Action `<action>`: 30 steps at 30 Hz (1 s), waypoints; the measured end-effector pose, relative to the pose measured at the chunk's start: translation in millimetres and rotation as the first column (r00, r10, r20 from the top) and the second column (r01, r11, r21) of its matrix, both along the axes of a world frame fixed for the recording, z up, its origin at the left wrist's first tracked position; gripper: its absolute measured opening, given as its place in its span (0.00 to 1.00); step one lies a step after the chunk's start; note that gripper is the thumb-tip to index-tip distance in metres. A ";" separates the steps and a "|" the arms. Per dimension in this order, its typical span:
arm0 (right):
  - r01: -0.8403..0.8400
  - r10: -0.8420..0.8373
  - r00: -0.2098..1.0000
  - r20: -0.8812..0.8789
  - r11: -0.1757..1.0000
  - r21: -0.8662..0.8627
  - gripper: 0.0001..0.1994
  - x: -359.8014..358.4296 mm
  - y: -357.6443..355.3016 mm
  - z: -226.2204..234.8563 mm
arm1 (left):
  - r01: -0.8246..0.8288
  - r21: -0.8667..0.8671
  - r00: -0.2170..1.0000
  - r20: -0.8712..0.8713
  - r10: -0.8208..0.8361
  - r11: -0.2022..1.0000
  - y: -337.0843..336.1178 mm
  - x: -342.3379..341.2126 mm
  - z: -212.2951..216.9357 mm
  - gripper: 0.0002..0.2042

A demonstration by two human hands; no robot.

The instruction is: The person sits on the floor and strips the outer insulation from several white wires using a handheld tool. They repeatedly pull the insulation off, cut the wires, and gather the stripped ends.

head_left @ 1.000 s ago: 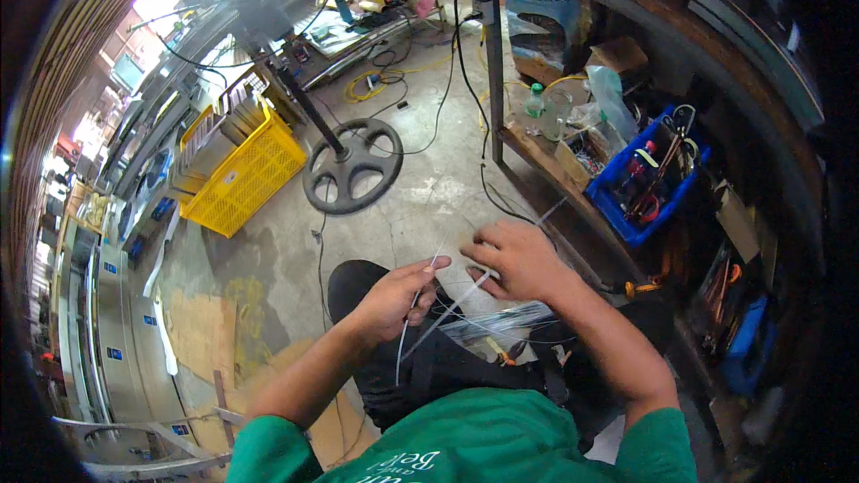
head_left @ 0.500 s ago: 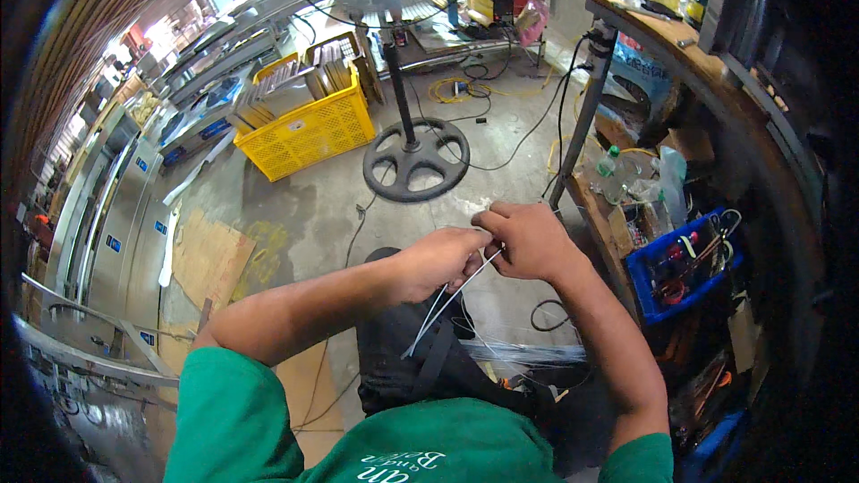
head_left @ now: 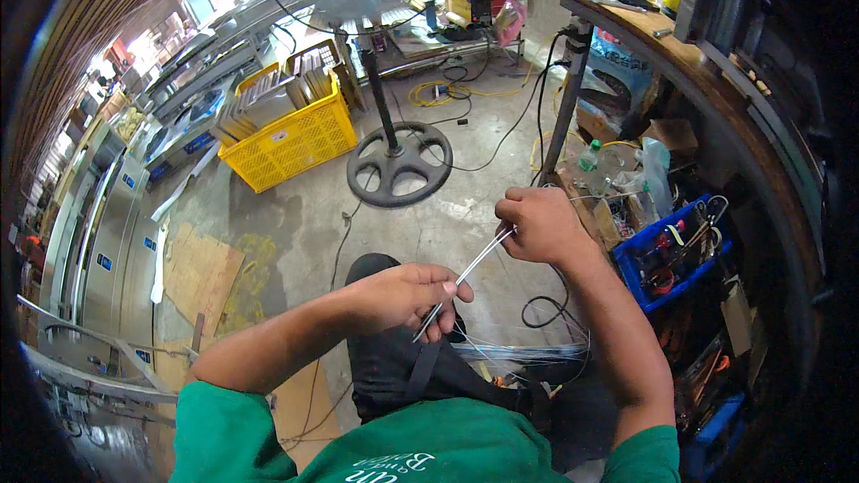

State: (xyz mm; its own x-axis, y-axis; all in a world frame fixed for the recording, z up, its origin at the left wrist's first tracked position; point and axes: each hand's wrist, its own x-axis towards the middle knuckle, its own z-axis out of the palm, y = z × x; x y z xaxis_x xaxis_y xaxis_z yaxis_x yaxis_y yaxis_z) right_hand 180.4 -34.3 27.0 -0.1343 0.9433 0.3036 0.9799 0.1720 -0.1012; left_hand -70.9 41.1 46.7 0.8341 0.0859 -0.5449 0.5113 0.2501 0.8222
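Two or so thin white wires (head_left: 484, 256) run slantwise between my hands above my lap. My right hand (head_left: 543, 225) is closed round their upper end, knuckles up. Lower and to the left, my left hand (head_left: 419, 293) pinches the same strands between thumb and fingers, and their tail pokes out under its palm. What sits inside the right fist is hidden. Beneath the hands, by my dark trousers, lies a bundle of thin pale wires (head_left: 528, 352).
A standing fan's round base (head_left: 398, 195) is on the floor ahead, with a yellow crate (head_left: 291, 145) of flat pieces to its left. Black cables trail over the concrete. At right stand a wooden-topped bench (head_left: 617, 11) and a blue bin (head_left: 646, 293) of tools. Cardboard (head_left: 199, 279) lies at left.
My hands have drawn apart: the left slid down and left along the wires, the right shifted slightly right. The wires now span the gap between them. The whole view has shifted a little.
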 end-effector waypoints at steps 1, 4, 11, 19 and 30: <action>0.014 -0.014 1.000 0.005 1.000 0.007 0.09 0.1 -0.5 0.1 | 0.030 0.005 1.000 0.000 -0.030 1.000 -0.7 -1.0 3.9 0.16; 0.038 -0.038 0.999 0.014 0.998 0.045 0.09 1.0 -2.2 1.1 | 0.109 -0.014 0.994 0.003 -0.109 0.994 -1.0 -5.3 8.9 0.16; 0.043 -0.040 0.999 -0.022 0.990 0.134 0.08 0.8 2.9 -3.0 | 0.123 -0.081 0.992 0.048 -0.119 0.989 7.5 -18.2 -6.3 0.15; 0.065 -0.051 0.992 -0.112 0.989 0.129 0.11 17.4 -6.7 -14.8 | 0.080 0.239 0.973 0.191 -0.127 0.968 4.7 -21.8 -9.4 0.14; -0.025 0.081 0.991 -0.102 0.887 0.460 0.09 3.6 -2.7 -16.8 | -0.216 0.208 0.963 0.205 0.174 0.954 6.0 -77.2 -45.9 0.11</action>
State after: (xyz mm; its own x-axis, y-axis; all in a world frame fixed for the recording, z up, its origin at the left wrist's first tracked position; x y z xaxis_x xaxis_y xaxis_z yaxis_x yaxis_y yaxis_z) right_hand 183.9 -37.0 10.2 -0.1182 0.6884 0.7156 0.9542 0.2783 -0.1102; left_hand -148.1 47.1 0.8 0.8717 0.3601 -0.3324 0.3073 0.1267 0.9432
